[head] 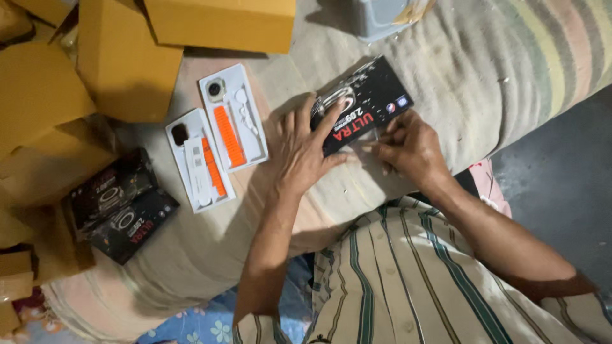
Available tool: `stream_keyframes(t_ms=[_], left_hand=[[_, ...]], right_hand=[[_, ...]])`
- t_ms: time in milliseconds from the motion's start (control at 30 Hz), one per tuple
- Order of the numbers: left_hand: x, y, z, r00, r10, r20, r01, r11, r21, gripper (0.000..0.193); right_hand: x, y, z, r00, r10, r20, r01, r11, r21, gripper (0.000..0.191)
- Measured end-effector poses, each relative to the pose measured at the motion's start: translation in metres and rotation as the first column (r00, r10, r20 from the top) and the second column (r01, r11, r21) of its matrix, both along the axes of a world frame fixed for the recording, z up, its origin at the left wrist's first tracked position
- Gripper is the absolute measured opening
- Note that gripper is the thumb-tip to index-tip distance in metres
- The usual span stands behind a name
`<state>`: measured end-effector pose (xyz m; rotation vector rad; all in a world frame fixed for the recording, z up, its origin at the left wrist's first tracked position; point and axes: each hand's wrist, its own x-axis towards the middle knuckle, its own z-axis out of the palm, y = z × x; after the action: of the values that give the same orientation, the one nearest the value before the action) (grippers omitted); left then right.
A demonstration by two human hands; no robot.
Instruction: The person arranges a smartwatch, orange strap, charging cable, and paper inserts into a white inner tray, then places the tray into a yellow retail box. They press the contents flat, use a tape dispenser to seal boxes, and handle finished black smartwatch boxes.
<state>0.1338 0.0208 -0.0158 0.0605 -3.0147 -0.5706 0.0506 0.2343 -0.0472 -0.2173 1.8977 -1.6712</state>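
Home packing spot: striped mattress, cardboard boxes, white watch trays on bedding.

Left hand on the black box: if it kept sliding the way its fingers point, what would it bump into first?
The left hand points up and slightly right, across the black watch box it presses on. Past the box, the striped cloth looks free until the grey plastic container at the top edge, though depth is hard to judge.
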Motion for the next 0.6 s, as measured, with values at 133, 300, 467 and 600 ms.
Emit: stream_keyframes(t_ms=[133, 300, 467, 600], left_hand=[[-0.012, -0.001, 0.017, 0.989, -0.044, 0.142, 0.050, 0.998, -0.044, 0.104], [-0.017, -0.011, 0.048, 0.960, -0.135, 0.245, 0.093, 0.980, 0.179, 0.091], [-0.022, -0.029, 0.061, 0.954, -0.253, 0.159, 0.178, 0.909, 0.378, 0.047], [-0.026, -0.040, 0.065, 0.950, -0.152, 0.274, 0.049, 0.935, 0.351, 0.032]], right_hand=[[0.001, -0.002, 0.003, 0.997, -0.025, -0.073, 0.022, 0.999, -0.036, 0.042], [0.003, -0.007, 0.019, 0.988, -0.071, -0.140, 0.034, 0.966, -0.255, 0.047], [-0.006, -0.023, 0.039, 0.912, -0.019, -0.410, -0.066, 0.979, -0.193, 0.046], [-0.014, -0.042, 0.051, 0.904, -0.030, -0.427, -0.013, 0.995, -0.096, 0.049]])
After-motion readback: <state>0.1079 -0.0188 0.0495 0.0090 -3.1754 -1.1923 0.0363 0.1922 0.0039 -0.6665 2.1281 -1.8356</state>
